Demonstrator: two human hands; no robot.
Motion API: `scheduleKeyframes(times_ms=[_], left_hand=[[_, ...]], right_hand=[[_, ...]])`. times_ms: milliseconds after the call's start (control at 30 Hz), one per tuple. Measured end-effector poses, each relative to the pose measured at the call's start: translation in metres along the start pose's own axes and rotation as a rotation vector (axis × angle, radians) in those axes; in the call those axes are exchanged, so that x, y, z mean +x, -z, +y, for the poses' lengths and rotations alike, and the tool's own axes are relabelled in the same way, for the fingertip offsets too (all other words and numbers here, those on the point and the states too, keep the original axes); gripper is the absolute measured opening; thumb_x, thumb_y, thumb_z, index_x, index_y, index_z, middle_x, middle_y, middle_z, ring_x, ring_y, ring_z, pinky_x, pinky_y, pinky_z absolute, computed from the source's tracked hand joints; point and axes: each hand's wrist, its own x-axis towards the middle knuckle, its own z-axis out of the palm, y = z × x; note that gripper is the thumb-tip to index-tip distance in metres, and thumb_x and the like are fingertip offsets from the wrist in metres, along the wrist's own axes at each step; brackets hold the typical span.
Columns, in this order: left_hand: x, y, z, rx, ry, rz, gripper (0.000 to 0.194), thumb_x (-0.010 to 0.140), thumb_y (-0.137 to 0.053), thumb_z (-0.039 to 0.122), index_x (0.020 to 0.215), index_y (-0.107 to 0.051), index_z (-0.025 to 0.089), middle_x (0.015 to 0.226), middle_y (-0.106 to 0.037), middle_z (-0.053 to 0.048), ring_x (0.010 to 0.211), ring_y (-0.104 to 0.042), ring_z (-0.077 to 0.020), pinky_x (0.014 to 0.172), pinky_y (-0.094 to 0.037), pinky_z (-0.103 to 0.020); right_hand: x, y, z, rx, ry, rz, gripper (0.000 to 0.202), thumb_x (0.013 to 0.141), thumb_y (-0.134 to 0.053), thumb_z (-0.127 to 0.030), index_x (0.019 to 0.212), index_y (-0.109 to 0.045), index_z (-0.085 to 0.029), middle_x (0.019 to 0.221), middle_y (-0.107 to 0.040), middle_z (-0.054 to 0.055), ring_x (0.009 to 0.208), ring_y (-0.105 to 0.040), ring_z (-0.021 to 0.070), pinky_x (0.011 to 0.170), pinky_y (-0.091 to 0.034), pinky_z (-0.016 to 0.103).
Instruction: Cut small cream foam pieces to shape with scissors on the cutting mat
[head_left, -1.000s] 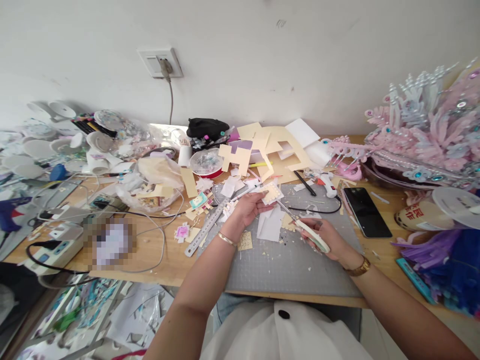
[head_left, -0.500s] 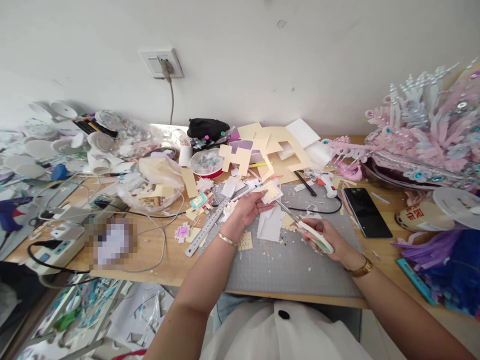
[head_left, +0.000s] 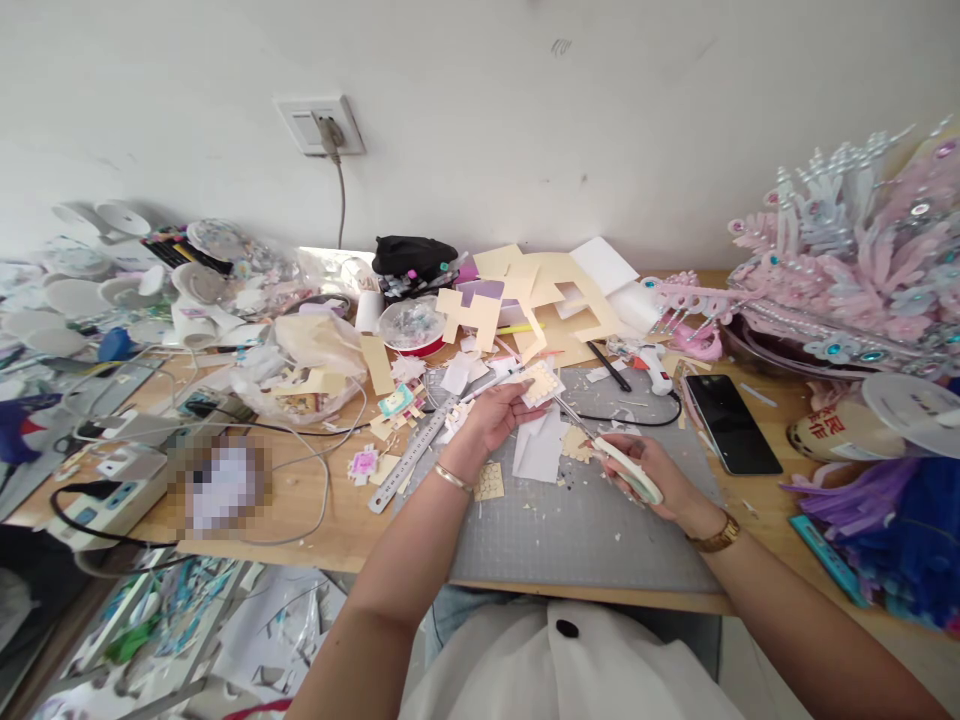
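Note:
My left hand (head_left: 504,412) pinches a small white card piece with a cream centre and scalloped edge (head_left: 541,383), above the grey cutting mat (head_left: 585,545). Pale-handled scissors (head_left: 630,472) are in my right hand (head_left: 651,475), their blades pointing up and left to the lower right edge of the piece. Whether the blades touch it is too small to tell. Below the hands lie a folded white paper (head_left: 536,448), a cream scrap (head_left: 576,443) and a patterned cream square (head_left: 489,481).
A metal ruler (head_left: 414,456) lies left of the mat. To the right are a phone (head_left: 733,424), a glue gun (head_left: 655,370), a drink cup (head_left: 832,432) and pink decorations (head_left: 847,270). Cut cream sheets (head_left: 555,290) lie at the back; cables and a power strip (head_left: 112,500) at left.
The scissors and my right hand have shifted very slightly left. The card piece in my left hand looks slightly turned. The whole view has moved a little.

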Motion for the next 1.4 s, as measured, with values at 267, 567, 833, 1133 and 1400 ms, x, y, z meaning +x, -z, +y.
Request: scheduleKeyframes(times_ms=[267, 567, 833, 1133, 1400], left_hand=[[0.0, -0.001, 0.0, 0.024, -0.001, 0.013, 0.009, 0.084, -0.064, 0.013, 0.089, -0.068, 0.008, 0.087, -0.076, -0.013, 0.075, -0.073, -0.0209, 0.089, -0.059, -0.045], [-0.001, -0.001, 0.0, 0.036, 0.005, 0.012, 0.009, 0.084, -0.063, 0.012, 0.088, -0.069, 0.007, 0.086, -0.076, -0.012, 0.074, -0.073, -0.0213, 0.089, -0.059, -0.046], [0.0, -0.001, -0.001, 0.029, 0.007, 0.023, 0.008, 0.084, -0.063, 0.012, 0.087, -0.069, 0.007, 0.086, -0.075, -0.012, 0.072, -0.072, -0.0194, 0.089, -0.059, -0.046], [0.001, 0.001, -0.001, -0.001, 0.011, 0.019, 0.008, 0.085, -0.062, 0.013, 0.089, -0.068, 0.009, 0.088, -0.075, -0.013, 0.073, -0.073, -0.0207, 0.092, -0.057, -0.047], [0.0, 0.001, 0.002, -0.022, 0.036, 0.023, 0.011, 0.087, -0.058, 0.013, 0.092, -0.067, 0.009, 0.092, -0.076, -0.015, 0.078, -0.074, -0.0229, 0.095, -0.055, -0.048]], right_hand=[[0.001, -0.003, -0.001, -0.019, -0.006, 0.01, 0.045, 0.047, -0.082, -0.037, 0.085, -0.07, -0.014, 0.051, -0.057, -0.005, 0.033, -0.039, 0.0045, 0.031, -0.028, 0.017], [0.004, -0.001, 0.003, 0.006, -0.004, 0.019, 0.047, 0.047, -0.081, -0.033, 0.09, -0.073, -0.014, 0.052, -0.059, -0.004, 0.033, -0.041, 0.0052, 0.03, -0.03, 0.018], [0.004, -0.001, 0.005, -0.006, -0.031, 0.042, 0.05, 0.046, -0.082, -0.034, 0.09, -0.071, -0.014, 0.051, -0.059, -0.004, 0.032, -0.041, 0.0046, 0.03, -0.029, 0.017], [0.003, 0.007, 0.006, 0.004, 0.0, -0.015, 0.055, 0.045, -0.087, -0.037, 0.093, -0.07, -0.016, 0.057, -0.063, -0.002, 0.035, -0.046, 0.0067, 0.032, -0.034, 0.018], [0.0, 0.012, 0.005, 0.052, 0.058, -0.057, 0.05, 0.051, -0.085, -0.045, 0.09, -0.07, -0.016, 0.059, -0.061, -0.002, 0.04, -0.047, 0.0064, 0.033, -0.031, 0.016]])
